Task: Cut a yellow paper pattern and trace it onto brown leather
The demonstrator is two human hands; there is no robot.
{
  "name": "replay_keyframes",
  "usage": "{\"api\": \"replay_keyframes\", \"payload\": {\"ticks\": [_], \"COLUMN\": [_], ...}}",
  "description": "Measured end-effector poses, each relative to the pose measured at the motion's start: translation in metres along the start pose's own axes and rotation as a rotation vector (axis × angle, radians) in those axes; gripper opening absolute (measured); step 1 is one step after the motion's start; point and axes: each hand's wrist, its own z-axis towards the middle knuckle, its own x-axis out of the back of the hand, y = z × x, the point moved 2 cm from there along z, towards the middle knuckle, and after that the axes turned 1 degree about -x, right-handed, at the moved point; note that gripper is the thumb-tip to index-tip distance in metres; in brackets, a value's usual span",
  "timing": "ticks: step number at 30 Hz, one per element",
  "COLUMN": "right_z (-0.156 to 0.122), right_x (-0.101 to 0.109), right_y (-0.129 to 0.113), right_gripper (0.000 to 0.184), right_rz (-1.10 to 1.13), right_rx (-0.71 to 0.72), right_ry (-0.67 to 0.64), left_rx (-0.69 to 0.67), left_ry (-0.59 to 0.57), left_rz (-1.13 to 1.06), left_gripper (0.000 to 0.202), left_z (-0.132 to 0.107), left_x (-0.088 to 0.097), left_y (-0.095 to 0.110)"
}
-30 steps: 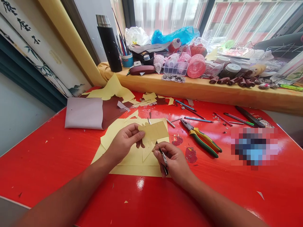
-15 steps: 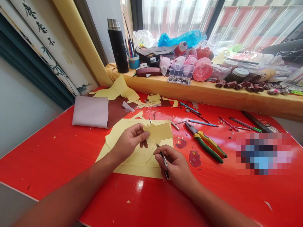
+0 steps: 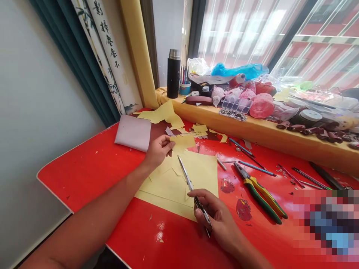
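Observation:
My left hand (image 3: 159,150) pinches a small piece of yellow paper (image 3: 183,142) by its left end, above the far part of the paper sheets. My right hand (image 3: 210,215) is closed round a slim silver-and-black pointed tool (image 3: 185,172); its exact kind I cannot make out. The tool's long silver tip points away from me, over the stacked yellow paper sheets (image 3: 162,183) and short of the held piece. Cut edges and small loose pieces show on the sheets. Part of the tool's rear end is hidden by my right fingers.
Pliers (image 3: 260,194) with green-and-yellow handles lie right of the paper. Behind them are several thin rods (image 3: 256,168). A folded pale sheet (image 3: 133,132) and yellow scraps (image 3: 168,114) lie at the back left. The ledge holds a black thermos (image 3: 173,76), brushes (image 3: 184,76) and bags.
The view has swung left. My left hand has carried the yellow piece farther away, toward the scraps. The tool in my right hand has come away from it and now shows more of its length.

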Motion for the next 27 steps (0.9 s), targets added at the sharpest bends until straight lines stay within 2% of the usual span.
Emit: {"api": "replay_keyframes", "payload": {"ticks": [7,20,27], "right_z": [-0.001,-0.003,-0.002], "right_x": [-0.002,-0.002,-0.001], "right_y": [0.002,0.004,0.003], "right_gripper": [0.058,0.052,0.054], "right_rz": [0.023,0.042,0.048], "right_rx": [0.024,0.023,0.031], "right_ry": [-0.010,0.022,0.013], "left_rx": [0.014,0.090,0.083], "left_ry": [-0.010,-0.053,-0.105], "left_rz": [-0.023,-0.008,-0.008], "left_gripper": [0.042,0.042,0.041], "left_z": [0.000,-0.008,-0.012], "left_x": [0.001,-0.008,-0.012], "left_y": [-0.002,0.012,0.008]}}
